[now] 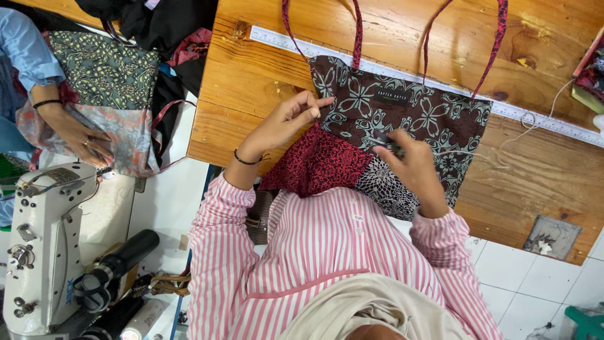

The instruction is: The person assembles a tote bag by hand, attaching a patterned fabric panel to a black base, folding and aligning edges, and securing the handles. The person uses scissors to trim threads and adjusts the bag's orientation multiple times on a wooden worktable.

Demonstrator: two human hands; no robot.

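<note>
Small black rectangular label [392, 97] sits at 12 o'clock on the brown patchwork fabric tote bag [377, 132]; left hand [290, 119] pinches its edge, right hand [412, 165] grips a small dark tool [390, 145].

Setting: small sewing or tailoring workshop. Evidence as follows.

- White industrial sewing machine [44, 245] at lower left, knobs and thread guides visible, dark motor parts beside it.
- Wooden work surface [251, 82], worn and stained, with a long white measuring ruler [553, 123] lying along its far part.
- Patchwork fabric tote bag [402, 119] in brown, red and black prints, with red handles, laid flat on the surface.
- Second patterned bag [104, 82], green and grey-orange print, at upper left, a co-worker's hand [85, 141] on it.
- Dark cloth pieces heaped at the top edge.
- White tiled floor [541, 277] below the surface.
</note>
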